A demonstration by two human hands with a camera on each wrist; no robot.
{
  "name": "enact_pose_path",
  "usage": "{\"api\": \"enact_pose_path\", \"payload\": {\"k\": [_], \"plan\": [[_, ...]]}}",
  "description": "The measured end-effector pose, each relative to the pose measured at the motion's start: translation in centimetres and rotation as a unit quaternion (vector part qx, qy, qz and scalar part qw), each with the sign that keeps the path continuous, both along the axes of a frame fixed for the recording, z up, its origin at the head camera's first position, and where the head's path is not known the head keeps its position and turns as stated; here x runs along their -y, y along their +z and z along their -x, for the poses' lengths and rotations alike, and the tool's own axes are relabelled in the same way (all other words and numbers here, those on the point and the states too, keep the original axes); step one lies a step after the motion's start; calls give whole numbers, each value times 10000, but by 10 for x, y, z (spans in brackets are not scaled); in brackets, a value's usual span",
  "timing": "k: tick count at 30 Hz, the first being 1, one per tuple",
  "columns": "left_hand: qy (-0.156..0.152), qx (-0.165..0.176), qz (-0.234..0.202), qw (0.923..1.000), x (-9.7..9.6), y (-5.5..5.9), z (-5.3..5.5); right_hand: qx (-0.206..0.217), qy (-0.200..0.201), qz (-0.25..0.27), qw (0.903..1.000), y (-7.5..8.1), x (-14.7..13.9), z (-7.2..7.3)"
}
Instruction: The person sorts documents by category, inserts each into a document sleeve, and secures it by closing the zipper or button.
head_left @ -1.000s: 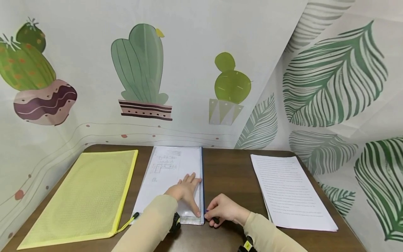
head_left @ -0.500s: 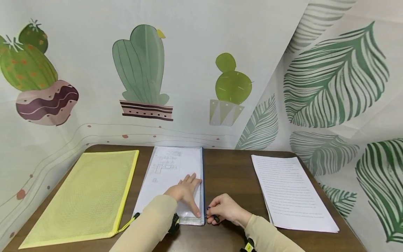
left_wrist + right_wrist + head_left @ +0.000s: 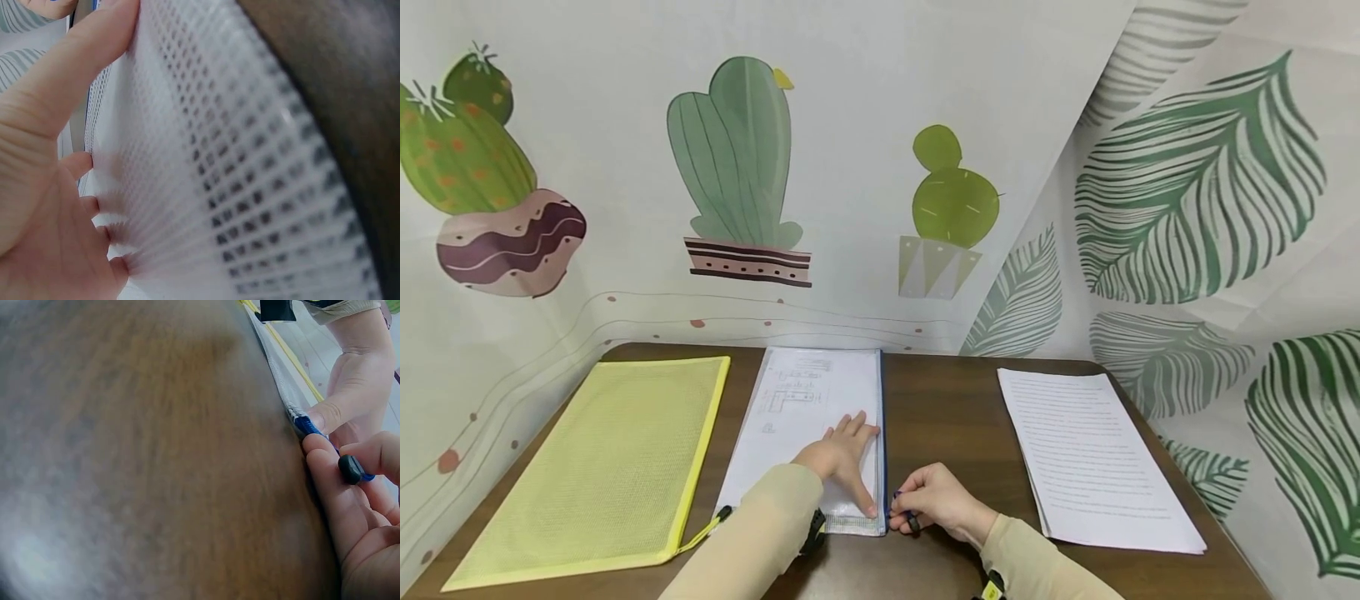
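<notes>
A clear mesh zipper pouch (image 3: 805, 450) with a blue edge along its right side lies on the table, papers with printed diagrams inside it. My left hand (image 3: 842, 462) rests on its lower right part, fingers spread; the left wrist view shows the thumb (image 3: 87, 56) on the white mesh. At the pouch's lower right corner, my right hand (image 3: 940, 500) pinches the zipper pull (image 3: 351, 469), a blue cord with a black end. The right wrist view shows it between thumb and curled fingers, next to the pouch's blue corner (image 3: 306, 425).
On the left lies a yellow mesh pouch (image 3: 602, 467), its yellow cord pull (image 3: 703, 533) reaching toward my left sleeve. A stack of printed paper (image 3: 1097, 458) is on the right of the brown table (image 3: 955, 408). A patterned wall covering (image 3: 850, 167) stands behind the table.
My right hand shifts very slightly at the pouch's corner, its fingers adjusting around the zipper pull. The left hand stays where it was on the pouch.
</notes>
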State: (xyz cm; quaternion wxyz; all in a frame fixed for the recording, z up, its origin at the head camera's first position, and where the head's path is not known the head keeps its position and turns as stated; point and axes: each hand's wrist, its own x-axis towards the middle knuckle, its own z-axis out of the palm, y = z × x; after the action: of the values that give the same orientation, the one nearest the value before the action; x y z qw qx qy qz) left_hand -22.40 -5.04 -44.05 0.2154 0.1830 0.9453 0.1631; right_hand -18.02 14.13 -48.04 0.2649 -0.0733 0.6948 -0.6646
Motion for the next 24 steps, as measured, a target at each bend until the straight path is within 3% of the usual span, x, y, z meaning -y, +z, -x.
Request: {"api": "enact_pose_path", "payload": {"k": [24], "plan": [[-3,-58,3,10000,1,0,0,-73,-329,-3,9994,-4,4,2]]}}
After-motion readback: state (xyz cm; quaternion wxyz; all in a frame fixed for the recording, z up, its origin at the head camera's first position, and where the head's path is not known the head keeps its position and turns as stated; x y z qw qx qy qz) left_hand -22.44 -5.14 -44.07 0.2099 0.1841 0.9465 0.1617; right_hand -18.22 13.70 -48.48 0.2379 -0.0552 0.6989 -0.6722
